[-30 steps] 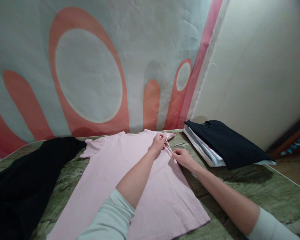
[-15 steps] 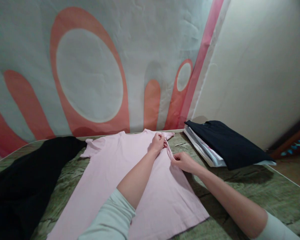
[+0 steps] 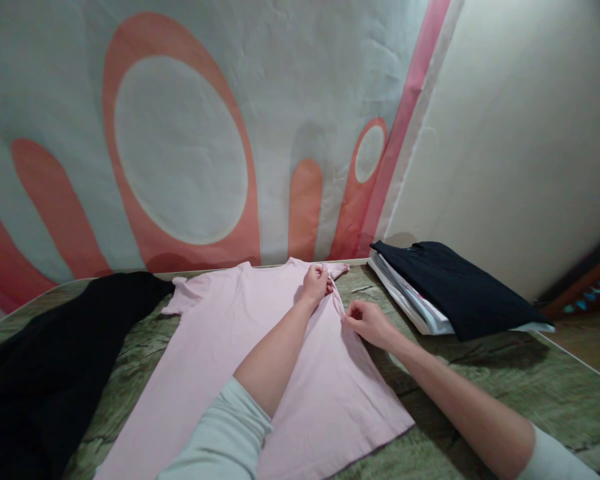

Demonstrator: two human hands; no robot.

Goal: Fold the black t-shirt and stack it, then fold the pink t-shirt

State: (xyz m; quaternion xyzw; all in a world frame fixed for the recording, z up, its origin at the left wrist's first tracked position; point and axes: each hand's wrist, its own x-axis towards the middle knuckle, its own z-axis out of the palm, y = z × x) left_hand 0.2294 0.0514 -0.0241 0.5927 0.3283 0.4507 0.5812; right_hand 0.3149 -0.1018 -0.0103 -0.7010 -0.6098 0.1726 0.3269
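A pale pink T-shirt (image 3: 240, 360) lies spread flat on a green patterned table cover (image 3: 505, 373), its neck toward the far wall. My left hand (image 3: 316, 283) pinches the shirt fabric by the right sleeve near the shoulder. My right hand (image 3: 369, 321) pinches the shirt's right side edge just below that sleeve. A short stretch of the edge is lifted between the two hands.
A stack of folded clothes, black garment (image 3: 455, 287) on top of white ones, sits at the right rear of the table. A loose black garment (image 3: 45, 360) lies heaped at the left. A wall hanging with orange shapes (image 3: 180, 147) stands right behind the table.
Both hands kept their pinch on the shirt's right edge. The lower right part of the shirt has drawn slightly inward to the left.
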